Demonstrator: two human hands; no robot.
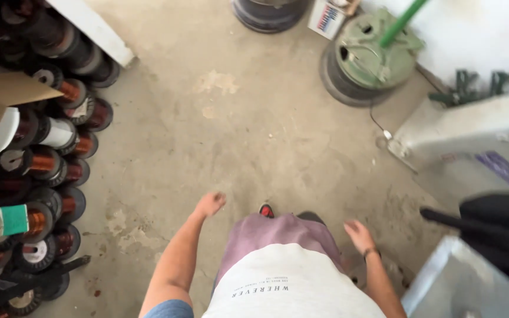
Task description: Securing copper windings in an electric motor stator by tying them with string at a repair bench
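A bare, stained concrete floor (248, 135) fills the view of what looks like a workshop. The left hand (211, 204) hangs loosely curled and holds nothing; the right hand (359, 234), with a band at the wrist, is spread loose and also holds nothing. Nearest the left hand, well apart from it, a heap of copper wire spools (48, 176) lies against the left wall: too many to count surely, over a dozen. Tightly wound metal, they are likely heavy and stiff, best gripped by the dark flanges, not the wire. One round green machine part (375, 50) stands far ahead, and one grey metal cabinet (472, 141) stands at the right.
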